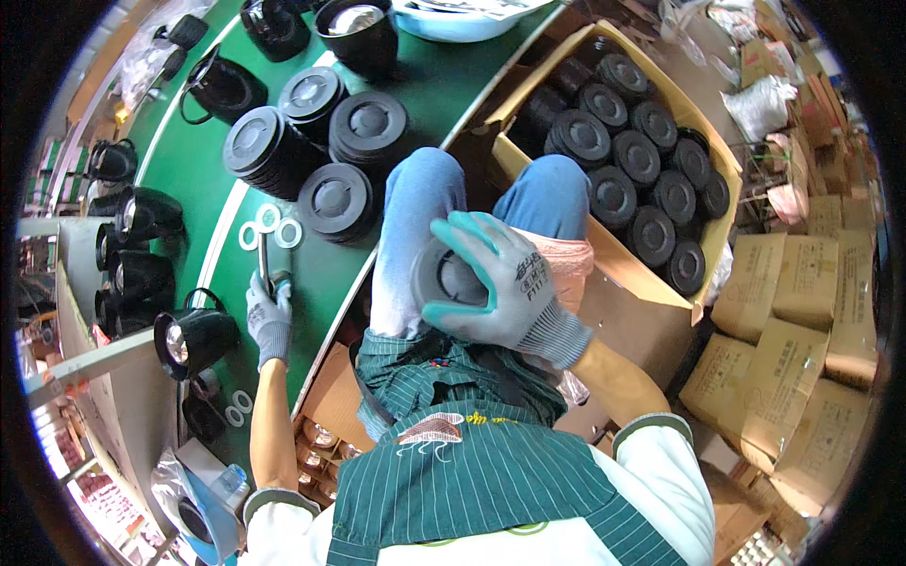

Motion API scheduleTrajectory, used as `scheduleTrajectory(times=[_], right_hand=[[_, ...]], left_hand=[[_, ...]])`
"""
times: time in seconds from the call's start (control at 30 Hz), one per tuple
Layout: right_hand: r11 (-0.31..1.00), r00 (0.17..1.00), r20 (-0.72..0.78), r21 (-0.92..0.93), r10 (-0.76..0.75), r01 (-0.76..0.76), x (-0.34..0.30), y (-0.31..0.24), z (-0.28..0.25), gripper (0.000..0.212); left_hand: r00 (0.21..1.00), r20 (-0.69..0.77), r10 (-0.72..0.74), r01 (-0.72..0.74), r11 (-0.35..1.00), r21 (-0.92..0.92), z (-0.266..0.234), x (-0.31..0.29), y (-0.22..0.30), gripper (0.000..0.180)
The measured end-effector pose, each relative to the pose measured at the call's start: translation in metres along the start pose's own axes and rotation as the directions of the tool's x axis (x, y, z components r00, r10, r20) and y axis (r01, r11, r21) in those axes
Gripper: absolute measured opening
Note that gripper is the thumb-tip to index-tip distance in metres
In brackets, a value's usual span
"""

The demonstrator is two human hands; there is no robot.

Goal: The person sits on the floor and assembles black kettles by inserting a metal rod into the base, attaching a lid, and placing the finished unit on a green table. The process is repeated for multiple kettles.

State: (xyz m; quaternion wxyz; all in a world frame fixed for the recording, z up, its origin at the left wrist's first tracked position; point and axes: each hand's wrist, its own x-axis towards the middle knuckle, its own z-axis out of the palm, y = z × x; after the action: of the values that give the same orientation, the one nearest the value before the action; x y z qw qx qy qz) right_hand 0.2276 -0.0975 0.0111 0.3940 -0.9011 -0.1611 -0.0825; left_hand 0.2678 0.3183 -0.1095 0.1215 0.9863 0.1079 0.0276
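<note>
My right hand (514, 283), in a grey-and-teal glove, grips a black round lid (436, 272) above my lap. Its fingers spread across the lid's top and rim. Over the green table my left hand (268, 311), gloved too, is closed around a slim metal tool (263, 253); its exact kind is unclear. The tool's tip reaches a white ring (268, 219). Another white ring (248, 236) and a third lie beside it. Stacks of black lids (336, 200) stand between my left hand and the table's far end.
On my right, a cardboard carton (604, 247) holds many black lids in rows. Black jugs (225, 87) stand on the far table, and another black jug (209, 335) is near my left forearm. Closed cartons (764, 373) pile up at right; a blue basin (458, 26) sits at the back.
</note>
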Motion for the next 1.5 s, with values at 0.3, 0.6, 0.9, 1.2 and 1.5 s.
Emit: scheduleTrajectory(times=[0.3,0.6,0.9,1.2,1.5], right_hand=[[0.276,0.782,-0.079,0.953,0.618,-0.122,0.006,0.004,0.033,0.089],[-0.023,0.799,0.315,0.935,0.513,-0.353,0.048,0.056,0.027,0.036],[-0.001,0.904,0.417,0.908,0.095,-0.419,0.073,0.077,0.062,0.034],[0.315,0.929,0.234,0.893,0.288,-0.323,0.032,0.087,0.049,0.042],[0.038,0.998,-0.067,0.997,0.010,0.067,-0.026,0.040,-0.003,0.032]], left_hand=[[0.685,0.169,0.709,-0.450,0.594,-0.667,-0.128,-0.010,0.183,0.071],[0.646,0.580,0.496,-0.589,0.807,-0.034,-0.147,-0.041,0.286,0.085],[0.839,0.465,0.284,-0.435,0.863,0.257,-0.122,-0.097,0.337,0.095],[0.791,0.302,0.532,-0.530,0.843,-0.094,-0.113,-0.086,0.302,0.089],[0.437,0.110,0.893,-0.557,0.364,-0.747,-0.073,0.022,0.239,0.082]])
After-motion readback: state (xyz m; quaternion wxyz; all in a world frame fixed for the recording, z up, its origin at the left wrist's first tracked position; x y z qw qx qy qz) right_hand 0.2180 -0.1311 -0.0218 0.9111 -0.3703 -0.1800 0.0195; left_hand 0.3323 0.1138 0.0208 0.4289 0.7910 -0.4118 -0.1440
